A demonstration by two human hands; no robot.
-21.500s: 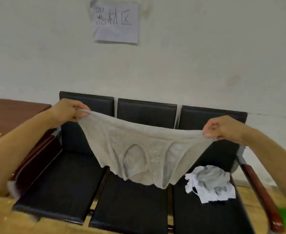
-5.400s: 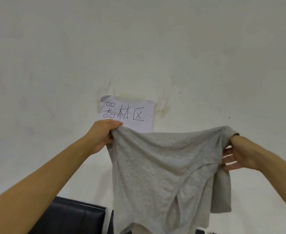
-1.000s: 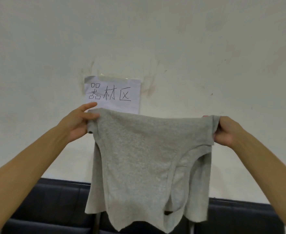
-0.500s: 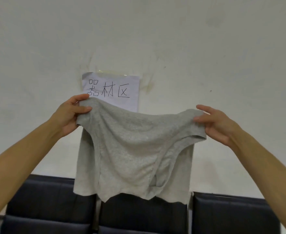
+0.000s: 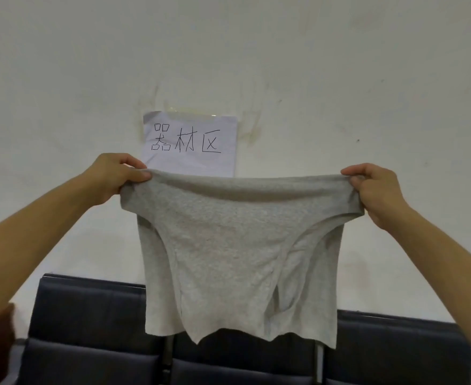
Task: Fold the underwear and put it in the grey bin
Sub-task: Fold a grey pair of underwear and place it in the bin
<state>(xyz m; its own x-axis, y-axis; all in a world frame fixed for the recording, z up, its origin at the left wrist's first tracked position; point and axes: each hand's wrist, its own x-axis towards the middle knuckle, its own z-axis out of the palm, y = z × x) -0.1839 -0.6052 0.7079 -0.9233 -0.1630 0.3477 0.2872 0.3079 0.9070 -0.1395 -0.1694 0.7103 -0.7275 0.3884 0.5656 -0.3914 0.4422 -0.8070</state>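
While both hands pinch its waistband, grey underwear (image 5: 240, 245) hangs unfolded.

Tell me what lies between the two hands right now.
In the head view, the grey underwear spans the gap, its waistband taut between the left hand and right hand.

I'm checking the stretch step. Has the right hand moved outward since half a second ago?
Yes. The right hand now grips the underwear farther right of the paper sign, pulling its waistband taut.
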